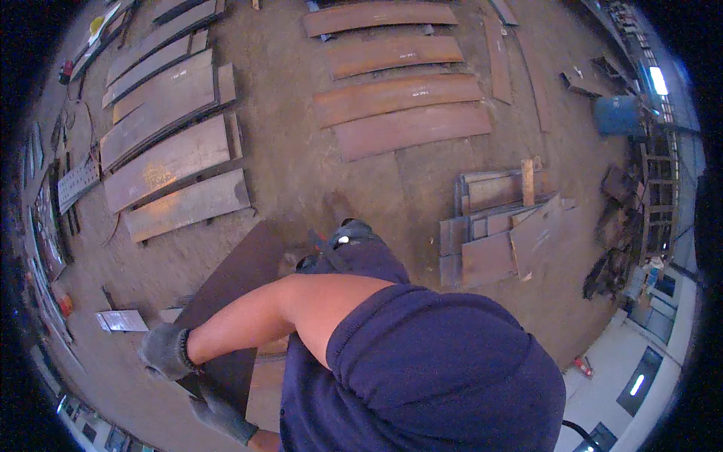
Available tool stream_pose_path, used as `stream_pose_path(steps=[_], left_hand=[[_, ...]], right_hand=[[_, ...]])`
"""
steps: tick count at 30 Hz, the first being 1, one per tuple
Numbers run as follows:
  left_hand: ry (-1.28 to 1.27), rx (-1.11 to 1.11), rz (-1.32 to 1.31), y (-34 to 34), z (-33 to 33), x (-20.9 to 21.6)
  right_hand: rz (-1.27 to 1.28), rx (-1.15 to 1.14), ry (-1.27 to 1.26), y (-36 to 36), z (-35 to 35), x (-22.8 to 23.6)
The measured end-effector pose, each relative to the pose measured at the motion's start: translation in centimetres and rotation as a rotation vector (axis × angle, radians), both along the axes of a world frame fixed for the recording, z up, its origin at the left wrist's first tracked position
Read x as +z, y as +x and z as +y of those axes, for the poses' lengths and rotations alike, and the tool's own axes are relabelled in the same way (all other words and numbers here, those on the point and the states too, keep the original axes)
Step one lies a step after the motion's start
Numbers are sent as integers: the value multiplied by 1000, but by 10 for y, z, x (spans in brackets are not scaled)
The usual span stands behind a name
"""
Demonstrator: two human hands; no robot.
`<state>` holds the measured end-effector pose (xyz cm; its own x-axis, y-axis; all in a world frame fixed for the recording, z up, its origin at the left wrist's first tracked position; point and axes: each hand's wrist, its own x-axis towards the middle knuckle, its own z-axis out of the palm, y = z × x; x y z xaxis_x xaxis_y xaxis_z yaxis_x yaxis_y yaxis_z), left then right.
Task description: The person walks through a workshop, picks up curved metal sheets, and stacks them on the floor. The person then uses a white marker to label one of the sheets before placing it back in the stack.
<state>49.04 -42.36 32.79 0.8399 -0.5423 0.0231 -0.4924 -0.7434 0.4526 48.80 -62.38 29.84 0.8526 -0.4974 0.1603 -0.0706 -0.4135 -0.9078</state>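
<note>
The dark rusty steel plate (pixel 233 290) lies flat on the dirt floor (pixel 301 173) by the person's feet. Both gloved hands, left hand (pixel 167 351) and right hand (pixel 220 416), sit at its near end; whether either grip is clamped on it I cannot tell. A secure hold under the edge, toes clear, would be wise.

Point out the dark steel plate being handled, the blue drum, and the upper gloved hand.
dark steel plate (pixel 241 271), head view, bare upper face.
blue drum (pixel 617 115), head view, side wall.
upper gloved hand (pixel 166 351), head view, back of the glove.
</note>
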Motion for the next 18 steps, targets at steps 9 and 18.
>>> stream_pose_path(steps=[9, 18], left_hand=[[109, -78, 168, 1, -18, 8], [134, -189, 184, -62, -22, 43]], right_hand=[[-90, -76, -41, -85, -32, -9], [24, -39, -85, -168, -41, 14]])
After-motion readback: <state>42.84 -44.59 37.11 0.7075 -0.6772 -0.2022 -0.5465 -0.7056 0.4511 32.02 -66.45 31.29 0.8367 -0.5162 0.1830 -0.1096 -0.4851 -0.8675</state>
